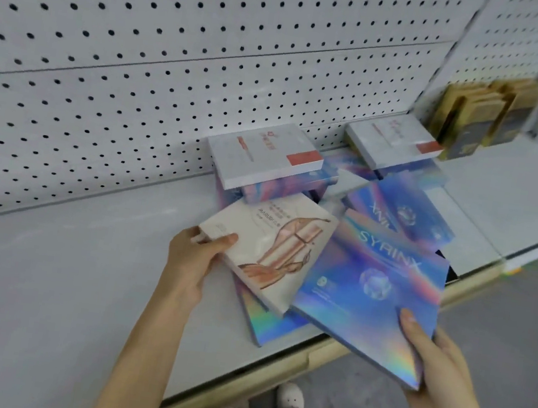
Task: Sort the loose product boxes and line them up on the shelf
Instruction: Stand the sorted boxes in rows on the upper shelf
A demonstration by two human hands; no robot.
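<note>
My left hand (192, 258) grips the near-left corner of a cream box (275, 246) printed with rose-gold bottles, thumb on top. My right hand (436, 358) holds the near corner of a blue holographic box (370, 287) marked SYRINX, thumb on its face. Both boxes hang tilted over a pile on the white shelf (60, 278). Beneath them lies another holographic box (273, 325) at the shelf's front edge. One more holographic box (401, 212) lies further back. Two white boxes with red labels (263, 158) (394, 140) rest on top of other holographic boxes by the back wall.
A white pegboard wall (178, 52) backs the shelf. Gold and dark boxes (480, 119) stand upright in a row at the far right, with pale boxes beyond them. The shelf's beige front rim (290, 362) runs diagonally; my shoe (292, 397) shows on the floor below.
</note>
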